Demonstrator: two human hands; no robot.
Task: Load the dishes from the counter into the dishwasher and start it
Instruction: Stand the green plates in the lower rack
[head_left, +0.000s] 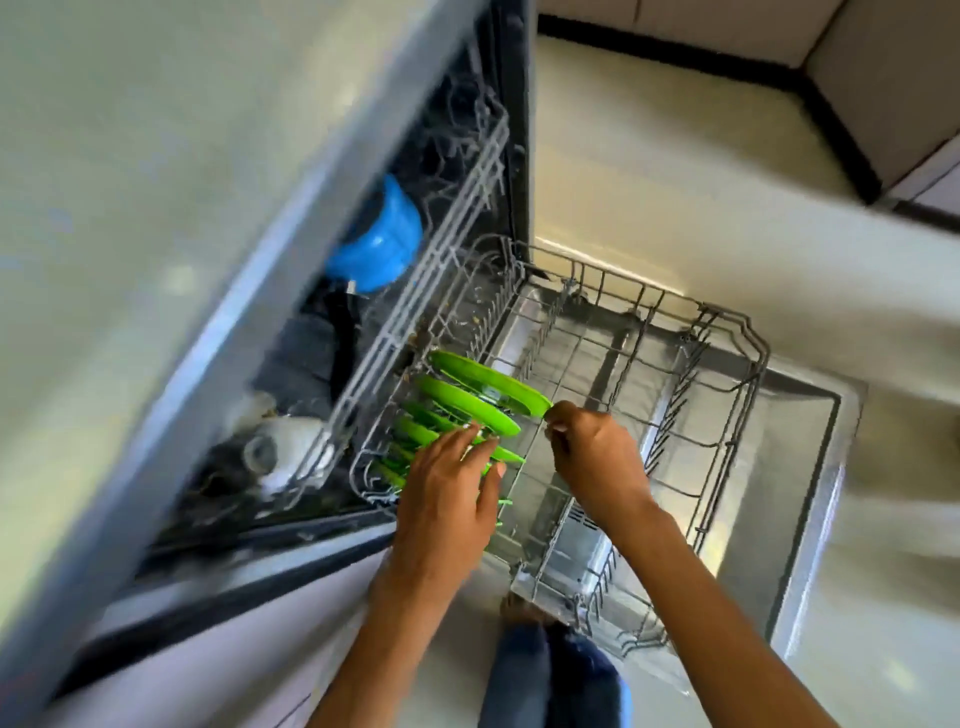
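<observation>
At far left, the counter (130, 156) is showing blurred, and no dishes can be made out on it, so I cannot tell what is waiting there. Below it, in the upper rack (441, 228), a blue bowl (379, 244) is sitting upturned, with white cups (280, 436) nearer the viewer. Right of that, the lower rack (675, 364) is standing pulled out over the open door (810, 467), and about 5 green plates (467, 410) are standing on edge in its left rows. The left hand (447, 499) is lying over the nearer plates, fingers straight and touching their rims. The right hand (592, 447) is pinching the rim of the farthest plate, seating it between the tines. Most of the rack's right side is sitting bare. By my reading, loading is partly done; sliding both racks in, shutting the door and starting the machine are all left.
</observation>
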